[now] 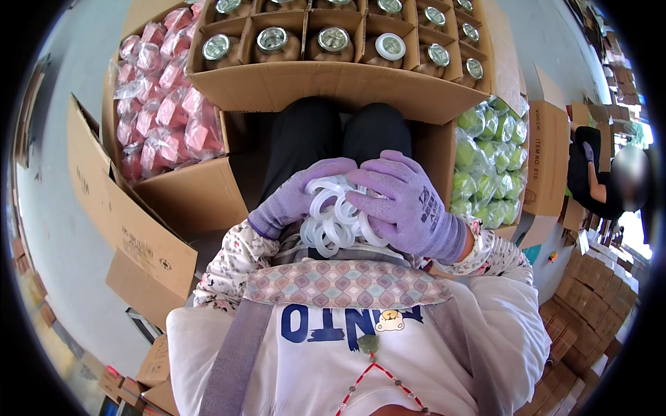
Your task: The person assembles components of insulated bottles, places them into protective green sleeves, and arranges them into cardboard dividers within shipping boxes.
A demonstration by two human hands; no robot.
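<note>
My left hand (297, 195), in a purple knit work glove, cups the left side of a bunch of translucent white rubber-like rings (333, 229) held over my lap. My right hand (408, 200), gloved alike, bends its fingers over the right side of the bunch; its fingertips hide some rings. Just beyond my knees stands a divided cardboard box (333, 83) of jars with shiny, silvery round tops. One jar (390, 48) in the front row has a white ring around its top. The other front-row jars, such as a glass jar (333, 41), show no white ring.
At the left, an open carton (187, 190) holds pink pieces (161, 112) in clear plastic bags. Bagged green pieces (489, 161) fill another box at the right. Carton flaps (135, 234) stick out at my left. Farther right are another person (593, 171) and stacked cartons (593, 296).
</note>
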